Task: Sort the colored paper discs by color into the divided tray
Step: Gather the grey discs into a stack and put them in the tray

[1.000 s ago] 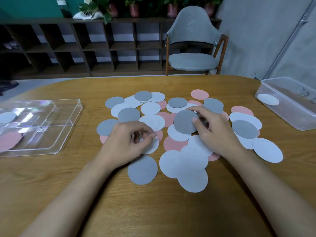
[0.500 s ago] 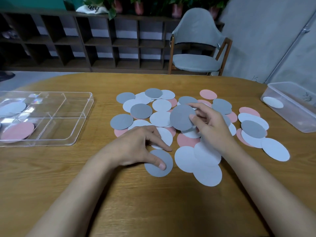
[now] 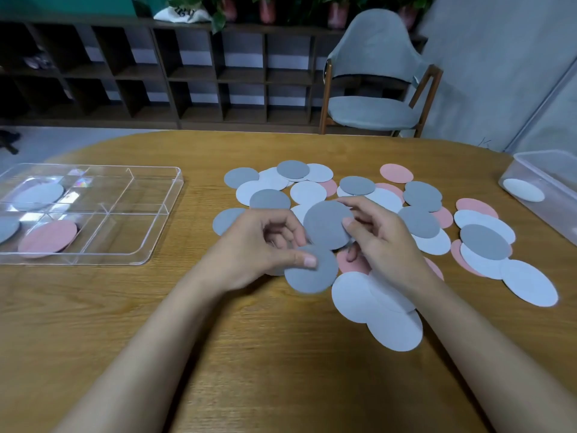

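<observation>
Wooden table (image 3: pixel 281 354), rounded at the far edge. Grey upholstered chair (image 3: pixel 371 110) with a wooden frame, standing beyond the table. Dark open-cubby shelf unit (image 3: pixel 193 73) along the back wall, with potted plants (image 3: pixel 268 7) and a white printed bag (image 3: pixel 182 14) on top (lettering unreadable). Clear plastic tub (image 3: pixel 559 170) at the table's right edge.

I can read no words or numbers anywhere in front of me. A white cloth (image 3: pixel 182 14) on top of the dark shelf (image 3: pixel 218 73) carries dark lettering (too small and blurred to make out).
</observation>
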Demonstrator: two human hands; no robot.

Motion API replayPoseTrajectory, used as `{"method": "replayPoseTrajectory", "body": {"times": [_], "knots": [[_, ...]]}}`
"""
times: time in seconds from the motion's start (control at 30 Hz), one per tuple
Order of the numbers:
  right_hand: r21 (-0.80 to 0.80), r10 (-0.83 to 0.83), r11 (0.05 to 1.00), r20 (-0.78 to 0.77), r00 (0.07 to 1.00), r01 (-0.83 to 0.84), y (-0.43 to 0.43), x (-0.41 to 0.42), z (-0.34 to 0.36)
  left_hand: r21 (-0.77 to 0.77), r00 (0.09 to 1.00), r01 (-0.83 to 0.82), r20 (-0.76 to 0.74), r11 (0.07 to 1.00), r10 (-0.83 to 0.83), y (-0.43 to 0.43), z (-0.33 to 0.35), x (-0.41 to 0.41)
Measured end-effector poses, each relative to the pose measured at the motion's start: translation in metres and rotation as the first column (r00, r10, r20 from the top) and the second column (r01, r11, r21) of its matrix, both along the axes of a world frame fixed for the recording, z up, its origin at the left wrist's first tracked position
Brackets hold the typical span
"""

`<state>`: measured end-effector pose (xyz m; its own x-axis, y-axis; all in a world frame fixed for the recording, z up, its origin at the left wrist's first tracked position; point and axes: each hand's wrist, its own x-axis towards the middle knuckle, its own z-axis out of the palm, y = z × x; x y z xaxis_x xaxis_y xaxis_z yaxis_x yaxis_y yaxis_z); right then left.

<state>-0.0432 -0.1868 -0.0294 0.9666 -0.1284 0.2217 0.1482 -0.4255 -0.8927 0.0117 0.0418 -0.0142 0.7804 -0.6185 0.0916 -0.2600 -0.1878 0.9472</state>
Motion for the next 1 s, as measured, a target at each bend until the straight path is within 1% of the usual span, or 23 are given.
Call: {"method": "replayPoseTrajectory", "body": {"times": [0.07,0.13,0.23,0.3,0.43,0.5,0.57,0.6,0.73,0.83,0.93,1.0], "knots": [[-0.019,0.036,0.999,-0.004,0.999,-0.036,0.0,-0.002,0.0,-0.078,0.99,-0.139,0.011,0.987,0.14,0.0,-0.001,0.002],[-0.032,0.065,0.997,0.005,0.998,-0.065,0.002,-0.003,0.001,-0.116,0.962,-0.267,0.019,0.957,0.271,-0.001,-0.003,0.004],[-0.054,0.094,0.994,0.024,0.995,-0.092,0.006,-0.004,0.001,-0.114,0.93,-0.362,0.028,0.925,0.367,-0.006,-0.007,0.003],[-0.083,0.095,0.992,0.031,0.995,-0.093,0.007,-0.004,0.0,-0.085,0.913,-0.397,0.066,0.914,0.402,-0.009,-0.01,0.001],[-0.064,0.102,0.993,0.022,0.995,-0.1,0.008,-0.003,-0.001,-0.053,0.898,-0.409,0.153,0.911,0.412,-0.016,-0.012,-0.001],[-0.013,0.12,0.993,0.01,0.993,-0.12,0.011,-0.003,-0.001,-0.07,0.893,-0.41,0.173,0.909,0.416,-0.018,-0.013,0.0],[-0.013,0.123,0.992,-0.019,0.992,-0.123,0.012,-0.005,0.0,-0.081,0.884,-0.418,0.192,0.905,0.426,-0.02,-0.015,0.0],[-0.048,0.124,0.991,-0.029,0.992,-0.126,0.013,-0.006,0.001,-0.077,0.88,-0.423,0.201,0.903,0.43,-0.02,-0.015,0.0],[-0.31,0.09,0.945,-0.057,0.994,-0.103,0.018,-0.006,-0.001,-0.069,0.889,-0.382,0.243,0.921,0.387,-0.022,-0.018,-0.004],[-0.389,0.09,0.916,-0.038,0.995,-0.097,0.018,-0.004,0.0,-0.072,0.899,-0.335,0.273,0.94,0.342,-0.023,-0.02,-0.004],[-0.486,0.089,0.869,-0.023,0.996,-0.089,0.016,-0.005,0.001,-0.051,0.88,-0.319,0.354,0.946,0.316,-0.021,-0.022,0.0],[-0.49,0.082,0.87,0.025,0.996,-0.059,0.014,-0.005,0.0,-0.034,0.862,-0.319,0.405,0.947,0.305,-0.02,-0.022,0.0]]}}
